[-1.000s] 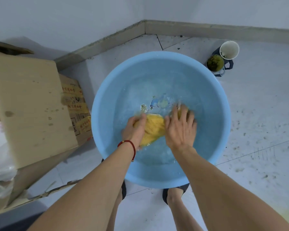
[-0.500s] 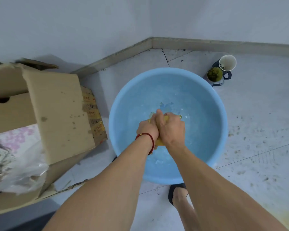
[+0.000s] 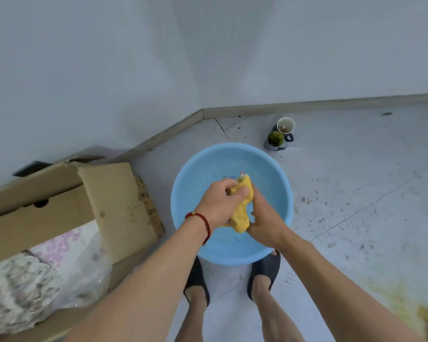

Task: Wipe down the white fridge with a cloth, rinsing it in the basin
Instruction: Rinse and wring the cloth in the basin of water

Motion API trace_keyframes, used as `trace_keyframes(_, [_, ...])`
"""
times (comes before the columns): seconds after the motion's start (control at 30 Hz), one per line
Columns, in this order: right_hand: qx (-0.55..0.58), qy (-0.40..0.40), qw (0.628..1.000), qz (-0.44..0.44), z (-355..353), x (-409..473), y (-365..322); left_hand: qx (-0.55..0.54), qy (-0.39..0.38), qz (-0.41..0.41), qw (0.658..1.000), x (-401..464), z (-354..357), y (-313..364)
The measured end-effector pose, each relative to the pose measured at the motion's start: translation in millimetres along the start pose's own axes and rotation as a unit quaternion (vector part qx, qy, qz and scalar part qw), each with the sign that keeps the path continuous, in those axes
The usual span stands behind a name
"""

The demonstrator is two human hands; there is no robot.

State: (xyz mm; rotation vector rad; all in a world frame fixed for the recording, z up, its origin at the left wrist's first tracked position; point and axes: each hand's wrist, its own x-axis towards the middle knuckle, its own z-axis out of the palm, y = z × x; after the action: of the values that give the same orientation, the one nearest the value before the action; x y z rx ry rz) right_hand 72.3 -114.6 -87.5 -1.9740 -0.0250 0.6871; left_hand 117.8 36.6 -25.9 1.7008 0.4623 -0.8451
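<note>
Both hands have come up out of the water since a moment ago, and the yellow cloth point(image 3: 241, 208) is now lifted above the blue basin point(image 3: 183, 193) and bunched into a long roll. More of the wall shows now, and the basin sits lower in the frame than before.

The left hand point(image 3: 220, 203) is curled tight around the top part of the cloth, with its fingers wrapped over it. A red string bracelet point(image 3: 203, 219) goes around that wrist. The right hand point(image 3: 265, 220) grips the lower part of the cloth from the other side, with its fingers closed on it. The two hands are right next to each other, in the middle of the frame, over the basin.

The basin stands on the pale floor point(image 3: 356, 193) and has water in it. Two feet in dark slippers point(image 3: 265, 267) stand at its near edge, at the bottom middle of the frame. Dark specks dot the floor on the right side.

At the left of the frame is an open cardboard box point(image 3: 104, 193) with a flap standing up. A clear plastic bag point(image 3: 84, 275) and some patterned cloth things lie in it, at the lower left.

Near the corner of the room, above and right of the basin, sit a white cup point(image 3: 286, 125) and a dark mug point(image 3: 277, 141) with something green in it, touching each other. A yellow smear point(image 3: 400, 302) shows on the floor at the lower right.
</note>
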Motion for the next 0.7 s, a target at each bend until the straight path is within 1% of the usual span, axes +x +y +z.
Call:
trace_keyframes(0.03, [0.035,-0.015,0.999,-0.014,1,-6,-9,0.004,-0.009,0.003,1.000,-6,-2,7])
trace_keyframes(0.07, [0.070,-0.011,0.997,-0.021,2,-10,-17,0.002,-0.017,0.005,1.000,-12,-5,13])
trace_keyframes(0.13, [0.107,0.043,0.993,0.002,3,-14,-35,-0.012,-0.031,0.003,0.999,-22,-11,21])
trace_keyframes(0.2, [0.087,0.104,0.990,0.030,-1,-13,-43,-0.028,-0.029,0.002,0.999,-33,-20,26])
trace_keyframes(0.27, [0.013,0.113,0.993,0.040,-15,-15,-51,-0.024,0.011,0.005,1.000,-41,-32,23])
trace_keyframes(0.3, [-0.017,0.108,0.993,0.042,-23,-16,-56,-0.020,0.038,0.006,0.999,-43,-38,19])
trace_keyframes(0.37, [-0.020,0.087,0.995,0.036,-40,-22,-69,-0.017,0.073,-0.007,0.997,-46,-49,7])
trace_keyframes(0.4, [-0.017,0.075,0.997,0.031,-46,-25,-76,-0.021,0.062,-0.020,0.998,-50,-52,1])
trace_keyframes(0.43, [-0.020,0.063,0.998,0.021,-51,-27,-81,-0.004,0.034,-0.024,0.999,-52,-52,-6])
trace_keyframes(0.5, [-0.017,0.033,0.999,0.009,-56,-30,-89,0.108,-0.034,0.011,0.994,-55,-47,-15])
trace_keyframes(0.53, [0.005,0.018,1.000,0.008,-58,-33,-94,0.163,-0.060,0.032,0.984,-57,-39,-16])
trace_keyframes(0.6, [0.082,-0.007,0.996,0.020,-61,-40,-105,0.200,-0.088,0.080,0.973,-55,-22,-12])
trace_keyframes(0.67, [0.174,-0.039,0.983,0.035,-65,-49,-113,0.202,-0.080,0.124,0.968,-47,-8,-6])
trace_keyframes(0.7, [0.219,-0.060,0.973,0.036,-70,-53,-113,0.195,-0.061,0.120,0.971,-46,-3,-1])
